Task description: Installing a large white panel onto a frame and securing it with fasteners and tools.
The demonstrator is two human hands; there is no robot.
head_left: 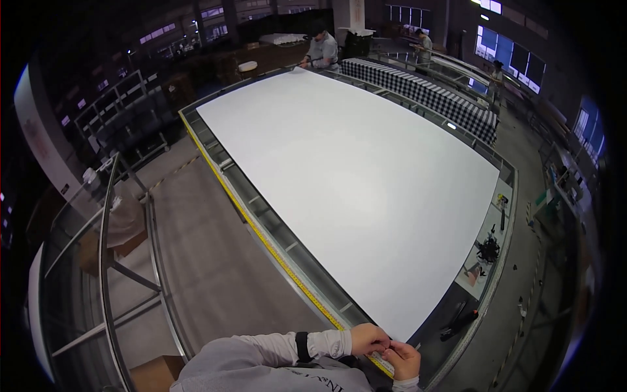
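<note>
A large white sheet [339,176] is spread flat over a long metal-framed table [287,243]. At its near corner my left hand [368,339] and my right hand [404,360] meet, fingers bent and pressed together. Between the fingertips a small dark bit shows, too small to name. Both hands are closed, right beside the sheet's corner and above the table's edge. A yellow measuring tape [287,270] runs along the table's left edge and passes under my hands.
Black clips [488,250] and a black-and-orange hand tool [460,325] lie on the table's right end. At the far end a person [322,51] bends over the sheet's corner. Checkered fabric [424,91] lies along the far side. A metal rack [108,261] stands left.
</note>
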